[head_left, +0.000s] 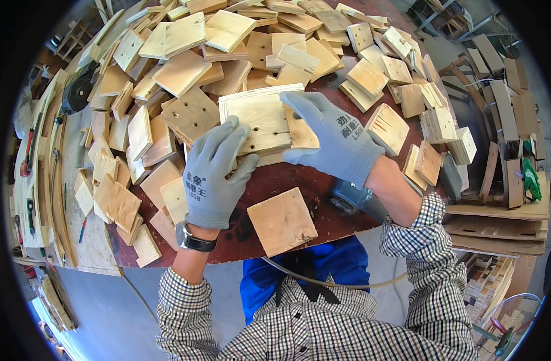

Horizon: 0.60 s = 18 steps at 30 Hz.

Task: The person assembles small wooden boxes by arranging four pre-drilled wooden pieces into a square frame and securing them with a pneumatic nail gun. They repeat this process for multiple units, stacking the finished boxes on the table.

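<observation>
A pale square plywood block with dark holes lies in front of me, on top of another light wooden piece. My left hand, in a grey work glove, grips its left side, fingers along the edge and thumb near the lower corner. My gloved right hand is closed around a browner wooden block at the pale block's right, fingers at the top and thumb below. The right hand hides part of this block. Nearer me, a single square plywood block lies flat by the table's front edge.
A large heap of plywood blocks covers the far side of the dark red table. A blue power tool lies partly under my right forearm. Long wooden strips and hand tools line the left; boards stand at right.
</observation>
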Tool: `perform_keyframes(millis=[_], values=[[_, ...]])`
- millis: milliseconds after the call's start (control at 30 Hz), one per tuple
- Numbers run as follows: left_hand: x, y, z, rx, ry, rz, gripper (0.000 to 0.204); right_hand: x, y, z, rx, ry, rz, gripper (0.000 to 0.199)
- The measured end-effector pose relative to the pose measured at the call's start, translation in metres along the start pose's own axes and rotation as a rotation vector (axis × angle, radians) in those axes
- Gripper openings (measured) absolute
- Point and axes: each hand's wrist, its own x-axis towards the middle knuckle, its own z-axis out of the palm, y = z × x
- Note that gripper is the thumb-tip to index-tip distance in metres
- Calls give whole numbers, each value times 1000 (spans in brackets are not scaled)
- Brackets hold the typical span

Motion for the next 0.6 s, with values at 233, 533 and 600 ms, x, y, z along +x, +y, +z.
perform_keyframes(millis=[233, 533, 600], values=[[3, 3, 2, 38, 31, 45, 35, -3, -1, 6, 129, -49, 18, 60], [-5, 7, 10, -18, 49, -37, 35, -4, -7, 12, 254, -31, 137, 63], [-6, 6, 10, 26, 40, -8, 36, -3, -8, 11, 294, -21, 154, 66]])
